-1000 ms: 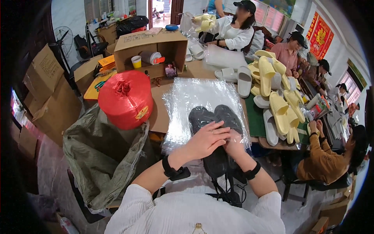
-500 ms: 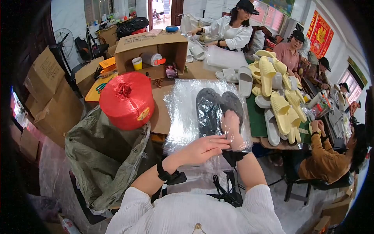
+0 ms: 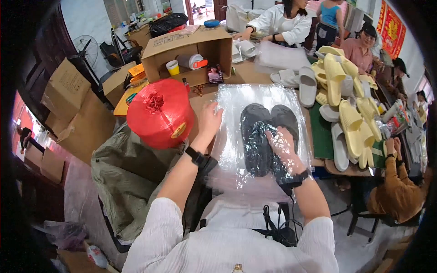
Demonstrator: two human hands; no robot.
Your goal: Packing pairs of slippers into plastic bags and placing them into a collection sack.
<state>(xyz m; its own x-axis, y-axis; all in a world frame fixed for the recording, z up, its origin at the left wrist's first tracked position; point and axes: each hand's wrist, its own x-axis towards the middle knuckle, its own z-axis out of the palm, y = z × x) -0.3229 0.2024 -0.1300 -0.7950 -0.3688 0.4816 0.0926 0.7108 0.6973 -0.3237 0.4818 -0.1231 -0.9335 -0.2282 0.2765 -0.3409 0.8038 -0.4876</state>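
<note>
Black slippers [image 3: 256,146] lie 12-to-6, at 4 o'clock from the loosely spread left hand [image 3: 210,120]; right hand [image 3: 283,144] touches them, grip unclear.

Right hand [image 3: 283,143] down on the black slippers [image 3: 256,152], clear film glinting over them as they lie on a stack of clear plastic bags [image 3: 227,132]! Left hand [image 3: 210,119] at the stack's left edge, fingers curved, between it and the big red roll [image 3: 159,116]. Yellow slippers [image 3: 351,123] lie heaped with grey ones off to the right, an open cardboard box [image 3: 182,47] beyond.
</note>
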